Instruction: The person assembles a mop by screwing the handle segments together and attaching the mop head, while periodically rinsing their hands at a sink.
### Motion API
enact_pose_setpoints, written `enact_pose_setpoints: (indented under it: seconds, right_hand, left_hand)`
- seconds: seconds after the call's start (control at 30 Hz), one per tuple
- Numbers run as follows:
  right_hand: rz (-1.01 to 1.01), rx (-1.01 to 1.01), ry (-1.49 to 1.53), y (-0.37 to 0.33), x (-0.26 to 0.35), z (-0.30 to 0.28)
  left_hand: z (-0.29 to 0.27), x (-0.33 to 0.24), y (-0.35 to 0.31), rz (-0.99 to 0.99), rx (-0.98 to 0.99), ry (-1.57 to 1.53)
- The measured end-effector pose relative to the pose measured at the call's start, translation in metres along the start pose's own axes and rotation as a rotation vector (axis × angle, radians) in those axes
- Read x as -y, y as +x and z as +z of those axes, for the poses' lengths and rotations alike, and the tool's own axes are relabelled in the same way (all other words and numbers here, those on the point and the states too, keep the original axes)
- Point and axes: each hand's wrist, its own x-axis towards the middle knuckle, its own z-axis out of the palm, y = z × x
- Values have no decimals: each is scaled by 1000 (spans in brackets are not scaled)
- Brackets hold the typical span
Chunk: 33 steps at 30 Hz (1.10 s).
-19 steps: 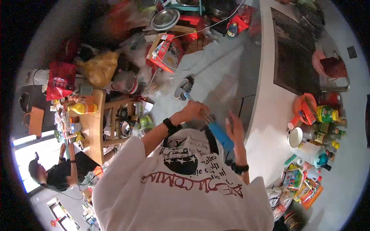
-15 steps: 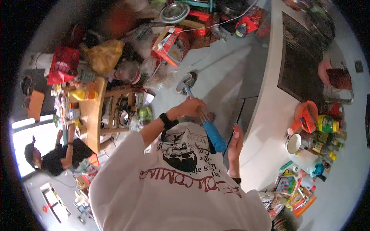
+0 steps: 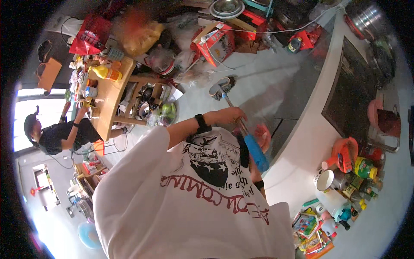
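Observation:
My left hand (image 3: 227, 116) is closed around the metal pole of a long-handled brush. The brush's blue grip (image 3: 256, 153) slants down to the right in front of my shirt. Its dark-bristled head (image 3: 222, 88) is low, over the grey floor. My right hand (image 3: 261, 137) shows as a reddish blur just beyond the blue grip, partly covered by it. Its fingers are smeared, and I cannot see whether it touches the handle.
On the right, a white counter (image 3: 297, 142) carries a dark stovetop (image 3: 351, 86), an orange-red container (image 3: 345, 153), a white cup (image 3: 323, 180) and several bottles. At left, a person (image 3: 60, 134) works by a wooden table (image 3: 118, 93). Boxes and bags, including a red box (image 3: 213, 43), crowd the far floor.
My view has swung, so the surroundings sit further right. My right hand, previously spread beside the grip, has moved forward beyond it. My left hand keeps hold of the brush pole.

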Motion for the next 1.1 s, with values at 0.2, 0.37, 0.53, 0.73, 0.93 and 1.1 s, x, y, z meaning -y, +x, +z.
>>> enact_pose_setpoints:
  seconds: [0.2, 0.37, 0.53, 0.73, 0.93, 1.1]
  right_hand:
    - [-298, -51, -207, 6, 15, -10]
    - [-539, 194, 142, 5, 106, 4]
    - [-577, 497, 479, 27, 115, -16]
    - [-689, 235, 417, 23, 160, -57]
    - [-826, -517, 268, -5, 167, -103]
    - [-743, -758, 223, -19, 167, -129]
  left_hand:
    - [16, 10, 3, -17, -63, 74]
    - [19, 15, 10, -76, -108, 25]
    - [9, -17, 36, 18, -256, 45]
    - [33, -52, 90, 175, -201, -17]
    - [94, -83, 131, 59, 28, 76]
    - [121, -104, 136, 83, 9, 94]
